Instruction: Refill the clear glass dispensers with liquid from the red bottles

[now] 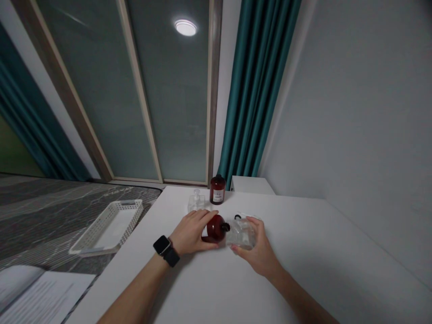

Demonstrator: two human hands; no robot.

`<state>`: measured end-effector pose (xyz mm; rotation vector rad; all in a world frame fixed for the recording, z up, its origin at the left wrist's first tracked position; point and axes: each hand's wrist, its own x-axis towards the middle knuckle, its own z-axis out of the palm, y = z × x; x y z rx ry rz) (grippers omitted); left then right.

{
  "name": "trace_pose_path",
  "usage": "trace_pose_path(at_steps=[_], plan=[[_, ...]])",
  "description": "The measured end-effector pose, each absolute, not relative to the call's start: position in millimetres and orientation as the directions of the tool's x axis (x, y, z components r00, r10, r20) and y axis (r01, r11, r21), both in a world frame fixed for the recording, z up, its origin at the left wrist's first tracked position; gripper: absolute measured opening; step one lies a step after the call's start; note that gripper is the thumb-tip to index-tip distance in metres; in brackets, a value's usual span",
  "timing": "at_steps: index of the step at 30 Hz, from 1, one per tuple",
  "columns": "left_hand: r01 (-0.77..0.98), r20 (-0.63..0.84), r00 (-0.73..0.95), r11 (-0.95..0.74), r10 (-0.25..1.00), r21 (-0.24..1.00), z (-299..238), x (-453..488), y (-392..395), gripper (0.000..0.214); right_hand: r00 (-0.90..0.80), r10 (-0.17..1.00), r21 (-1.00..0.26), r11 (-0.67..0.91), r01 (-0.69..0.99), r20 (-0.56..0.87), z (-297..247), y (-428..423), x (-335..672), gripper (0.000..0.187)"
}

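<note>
A reddish-brown bottle (216, 228) with a white label lies tipped over in my left hand (194, 231), its dark neck pointing right. My left fingers wrap round its body. In my right hand (258, 252), thumb and fingers grip a clear container (242, 234), probably a bottle, close to that dark neck; I cannot tell whether the two touch. Just behind it are a small black ring (237, 217) and something clear, partly hidden. Beyond my left hand stands a clear bottle (196, 200), its lower part covered by my fingers. A second reddish-brown bottle (218, 191) with a dark top stands upright behind.
Everything sits on a white table (209, 288). Left of it, on the dark striped floor, is a white perforated basket (130, 225). An open book (50, 292) lies at lower left. A white box-like piece (251, 184) stands past the far edge, before a teal curtain (258, 90).
</note>
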<state>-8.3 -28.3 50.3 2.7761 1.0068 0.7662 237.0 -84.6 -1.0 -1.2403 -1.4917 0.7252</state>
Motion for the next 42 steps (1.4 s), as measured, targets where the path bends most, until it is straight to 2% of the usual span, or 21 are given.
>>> trace_pose_path(at_steps=[7,12,20,27,31,42], plan=[[0.576,0.437,0.634,-0.767,0.638,0.283,48,-9,-28,0.084,0.068,0.945,-0.892,0.275,0.358,0.319,0,-85,237,0.075],[0.56,0.464,0.609,-0.763,0.643,0.322,47,-7,-29,0.083,0.068,0.925,-0.874,0.328,0.359,0.375,3,-86,237,0.072],[0.582,0.47,0.594,-0.752,0.653,0.309,48,-3,-31,0.082,0.044,0.911,-0.837,0.358,0.414,0.411,14,-89,239,0.069],[0.578,0.476,0.58,-0.746,0.661,0.332,45,-3,-32,0.082,0.065,0.906,-0.842,0.36,0.402,0.419,13,-88,240,0.067],[0.569,0.48,0.576,-0.746,0.662,0.347,45,-2,-32,0.082,0.077,0.879,-0.828,0.409,0.383,0.47,9,-87,240,0.063],[0.6,0.456,0.613,-0.756,0.645,0.262,48,0,-34,0.08,0.04,0.813,-0.743,0.509,0.435,0.58,6,-84,241,0.057]])
